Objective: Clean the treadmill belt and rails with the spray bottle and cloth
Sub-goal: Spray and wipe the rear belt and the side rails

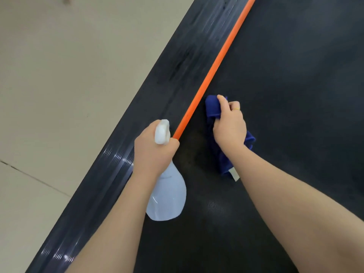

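Note:
The black treadmill belt [285, 79] fills the right side of the head view. An orange stripe [216, 62] separates it from the dark ribbed side rail [177, 62] on its left. My left hand [152, 148] is wrapped around the neck of a pale blue spray bottle [167, 200] with a white nozzle head, held over the stripe and the belt's edge. My right hand [230, 127] presses a crumpled blue cloth [212, 107] onto the belt just right of the stripe. A white tag hangs from the cloth's near end.
Beige tiled floor [59, 85] lies left of the rail, with a grout line at the lower left. Faint wet streaks shine on the rail further up and near my left wrist.

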`<state>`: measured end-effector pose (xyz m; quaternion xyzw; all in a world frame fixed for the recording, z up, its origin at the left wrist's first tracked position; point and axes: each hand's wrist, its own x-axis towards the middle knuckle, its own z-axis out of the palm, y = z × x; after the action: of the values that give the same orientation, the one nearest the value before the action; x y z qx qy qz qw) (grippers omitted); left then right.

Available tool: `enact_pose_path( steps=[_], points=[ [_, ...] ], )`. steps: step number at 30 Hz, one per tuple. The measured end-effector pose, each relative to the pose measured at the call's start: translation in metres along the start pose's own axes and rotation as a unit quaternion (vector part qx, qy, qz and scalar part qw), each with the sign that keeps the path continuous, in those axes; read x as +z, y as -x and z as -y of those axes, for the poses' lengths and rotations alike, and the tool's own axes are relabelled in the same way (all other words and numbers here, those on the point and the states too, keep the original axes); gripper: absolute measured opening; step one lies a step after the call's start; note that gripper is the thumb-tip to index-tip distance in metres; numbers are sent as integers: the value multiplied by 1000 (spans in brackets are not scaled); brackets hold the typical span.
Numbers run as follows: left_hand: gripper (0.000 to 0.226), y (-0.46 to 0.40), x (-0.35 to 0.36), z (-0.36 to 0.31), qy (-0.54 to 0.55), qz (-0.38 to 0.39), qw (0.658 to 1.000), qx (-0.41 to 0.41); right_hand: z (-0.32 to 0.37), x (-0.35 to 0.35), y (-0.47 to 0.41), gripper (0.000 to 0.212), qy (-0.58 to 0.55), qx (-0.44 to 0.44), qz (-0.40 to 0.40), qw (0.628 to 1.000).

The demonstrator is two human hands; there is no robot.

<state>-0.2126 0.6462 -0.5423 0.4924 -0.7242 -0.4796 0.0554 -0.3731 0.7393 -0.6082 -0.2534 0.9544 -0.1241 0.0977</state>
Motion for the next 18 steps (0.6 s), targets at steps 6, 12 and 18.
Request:
enact_pose_path(
  steps=[6,12,18],
  points=[
    [33,-1,-2,-3,10,-2,1000,-8,13,9,70,51,-4,-231,78,970],
    [29,-2,-3,-4,-10,1,1000,9,2,11,25,32,48,-318,-11,947],
    [36,0,-3,-6,-5,-8,1000,15,13,32,77,54,-52,-206,-17,977]
  ],
)
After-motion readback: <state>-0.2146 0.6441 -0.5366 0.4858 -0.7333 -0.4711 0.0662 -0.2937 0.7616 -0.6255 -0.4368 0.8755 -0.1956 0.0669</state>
